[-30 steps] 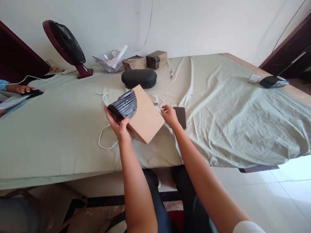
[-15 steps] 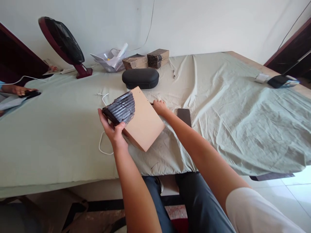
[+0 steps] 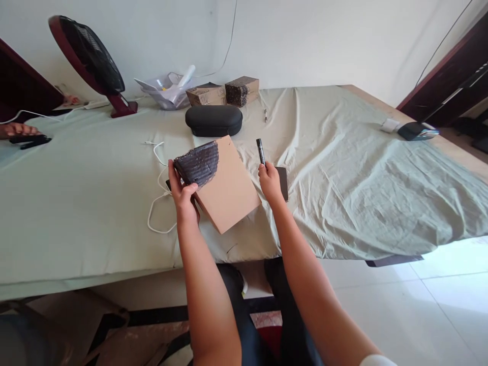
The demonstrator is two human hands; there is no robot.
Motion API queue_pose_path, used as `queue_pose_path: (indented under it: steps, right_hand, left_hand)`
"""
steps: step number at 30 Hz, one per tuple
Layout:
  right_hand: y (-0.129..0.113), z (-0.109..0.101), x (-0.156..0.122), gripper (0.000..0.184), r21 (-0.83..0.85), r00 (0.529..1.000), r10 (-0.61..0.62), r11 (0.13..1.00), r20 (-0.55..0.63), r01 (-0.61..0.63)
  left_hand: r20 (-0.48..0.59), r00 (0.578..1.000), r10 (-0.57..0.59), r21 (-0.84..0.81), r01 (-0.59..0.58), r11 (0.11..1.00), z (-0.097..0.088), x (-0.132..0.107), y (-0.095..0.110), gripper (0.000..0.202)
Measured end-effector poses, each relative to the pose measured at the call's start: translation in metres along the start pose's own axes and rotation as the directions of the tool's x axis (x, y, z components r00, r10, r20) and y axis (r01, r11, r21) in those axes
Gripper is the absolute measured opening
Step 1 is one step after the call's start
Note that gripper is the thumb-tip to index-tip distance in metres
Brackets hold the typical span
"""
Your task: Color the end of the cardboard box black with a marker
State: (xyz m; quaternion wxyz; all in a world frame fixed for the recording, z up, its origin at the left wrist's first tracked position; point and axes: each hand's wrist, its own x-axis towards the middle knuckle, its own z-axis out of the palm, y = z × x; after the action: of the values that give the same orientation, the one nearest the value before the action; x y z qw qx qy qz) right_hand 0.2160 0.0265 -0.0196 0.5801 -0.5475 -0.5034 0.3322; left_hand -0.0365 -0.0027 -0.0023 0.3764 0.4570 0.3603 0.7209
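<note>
A brown cardboard box [image 3: 232, 188] is tilted over the cloth-covered table, one corner of it coloured black with streaky strokes. My left hand [image 3: 183, 198] grips it at the dark corner, thumb on the upper face and fingers round the left side. To the right of the box, my right hand [image 3: 270, 179] is closed round a black marker [image 3: 260, 151], which points up and away from me. Just behind that hand a dark flat phone-like object [image 3: 282, 184] lies on the cloth, partly hidden by it.
Beyond the box lies a black hard case [image 3: 213, 121]. Two scribbled cardboard boxes [image 3: 242, 90], a plastic basket [image 3: 171, 96] and a fan [image 3: 89, 61] stand by the wall. A white cable [image 3: 154, 203] loops left of the box. Another person's hand [image 3: 21, 130] rests on a black object at far left.
My right hand has come away from behind the box's right edge to the right, bringing the marker into full view. The box has turned slightly in my left hand, and the view has shifted.
</note>
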Motion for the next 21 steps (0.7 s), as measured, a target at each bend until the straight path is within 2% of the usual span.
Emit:
queue_pose_path:
  steps: [4,12,16,18,21]
  right_hand:
    - [0.004,0.014,0.002,0.033,-0.159,0.998,0.008,0.987,-0.062,-0.018]
    - [0.016,0.028,0.007,0.025,-0.144,0.997,0.06,0.987,-0.055,-0.068]
    - [0.018,0.022,0.016,0.021,-0.065,0.998,0.066,0.996,-0.018,-0.067]
    - [0.013,0.013,0.019,0.02,-0.008,1.0,0.003,1.0,-0.012,-0.003]
    - [-0.007,-0.005,0.015,0.029,0.058,0.989,-0.115,0.991,-0.092,0.121]
  left_hand:
    - [0.011,1.0,-0.027,-0.033,0.027,0.999,0.007,-0.002,0.003,0.118]
    - [0.061,0.997,-0.049,0.055,0.046,0.997,0.007,-0.004,0.003,0.114]
    - [0.069,0.997,-0.041,0.015,0.04,0.999,0.003,-0.003,0.002,0.114]
    - [0.065,0.997,-0.034,-0.019,0.036,0.999,0.004,-0.003,0.003,0.115]
    - [0.069,0.997,-0.021,-0.049,0.024,0.998,0.005,-0.003,0.001,0.114]
